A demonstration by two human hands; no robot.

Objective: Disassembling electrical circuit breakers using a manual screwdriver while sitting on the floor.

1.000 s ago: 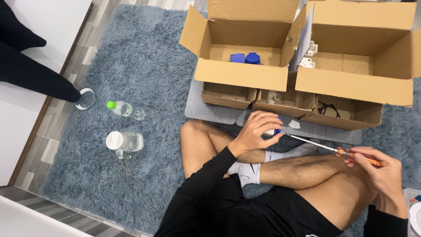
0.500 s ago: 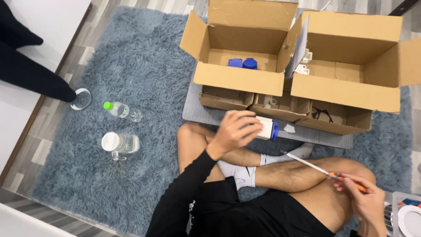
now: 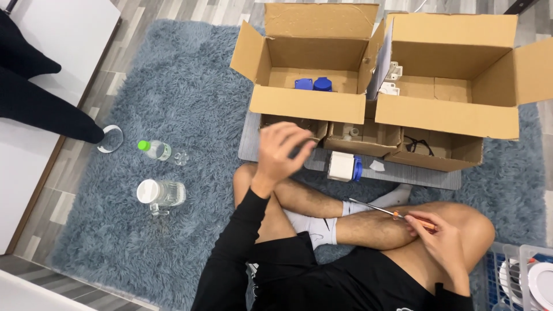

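I sit cross-legged on a blue-grey shag rug. My left hand is raised above my knee, blurred, fingers loosely curled and holding nothing. To its right a white block with a blue cap lies on a grey mat. My right hand rests on my shin, closed around the orange handle of a screwdriver whose metal shaft points left and up.
Two large open cardboard boxes stand ahead, the left one holding blue parts; smaller open boxes sit in front. Two plastic bottles lie to the left. Another person's dark legs are at far left. A basket with white discs is at bottom right.
My left hand let go of the white block with the blue cap, which now lies on the grey mat, and swung left and up. My right hand keeps the screwdriver on my leg.
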